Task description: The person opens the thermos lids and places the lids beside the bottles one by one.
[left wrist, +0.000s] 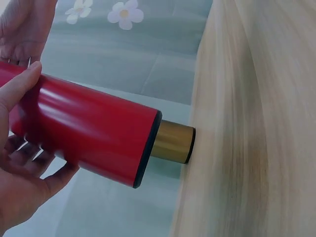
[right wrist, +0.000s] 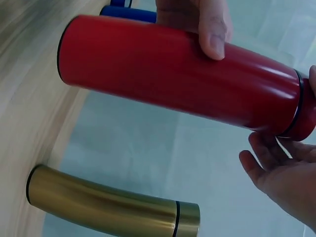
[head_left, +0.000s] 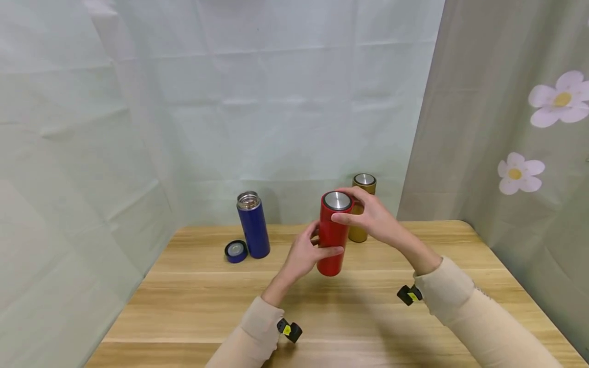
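Observation:
A red thermos flask (head_left: 331,237) is held upright above the table, its lid (head_left: 338,201) on, with a steel disc on top. My left hand (head_left: 304,253) grips the flask's body, thumb on the near side. At the top, my right hand (head_left: 368,214) holds the lid between thumb and fingers. In the right wrist view, the lid's dark seam ring shows beside the right hand (right wrist: 286,175), and the left thumb lies across the body. The left wrist view shows the flask's black-edged base (left wrist: 148,150) off the tabletop.
Behind the right hand stands a gold thermos flask (head_left: 357,234) with its lid on. At the left, a blue thermos flask (head_left: 254,230) stands uncapped, its steel mouth showing. Its blue lid (head_left: 236,252) lies beside it on the wooden table (head_left: 207,296). Pale curtains hang around the table.

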The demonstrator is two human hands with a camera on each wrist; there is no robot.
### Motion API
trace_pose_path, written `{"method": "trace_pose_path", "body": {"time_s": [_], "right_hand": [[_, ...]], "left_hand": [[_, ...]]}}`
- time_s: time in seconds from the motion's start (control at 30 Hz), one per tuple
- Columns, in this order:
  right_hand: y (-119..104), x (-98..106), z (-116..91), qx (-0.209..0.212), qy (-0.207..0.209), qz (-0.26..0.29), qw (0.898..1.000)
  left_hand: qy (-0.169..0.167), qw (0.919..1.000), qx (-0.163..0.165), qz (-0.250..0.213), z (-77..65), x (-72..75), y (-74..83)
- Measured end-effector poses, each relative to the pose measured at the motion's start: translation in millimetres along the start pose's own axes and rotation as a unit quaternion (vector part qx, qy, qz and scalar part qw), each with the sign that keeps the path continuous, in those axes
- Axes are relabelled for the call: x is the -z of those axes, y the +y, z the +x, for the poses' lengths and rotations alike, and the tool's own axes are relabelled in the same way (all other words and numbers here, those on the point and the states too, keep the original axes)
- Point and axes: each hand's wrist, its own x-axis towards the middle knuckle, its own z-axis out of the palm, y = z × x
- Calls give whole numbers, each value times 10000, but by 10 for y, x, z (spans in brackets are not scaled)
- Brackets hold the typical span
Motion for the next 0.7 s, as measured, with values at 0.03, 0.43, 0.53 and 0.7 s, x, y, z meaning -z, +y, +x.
{"method": "trace_pose_path", "body": {"time_s": [0.03, 0.43, 0.53, 0.7], "right_hand": [[-7, 6, -1, -14, 3, -38, 10000], [3, 41, 15, -53, 112, 58, 9999], [20, 46, 23, -47, 85, 107, 9999], [28, 36, 43, -29, 8, 93, 10000]], "left_hand": [[19, 10000, 22, 12, 4, 0, 2], [-313, 9995, -25, 61, 12, 30, 44], [-347, 9993, -66, 109, 9, 50, 47], [-385, 9990, -39, 235, 2, 101, 37]]}}
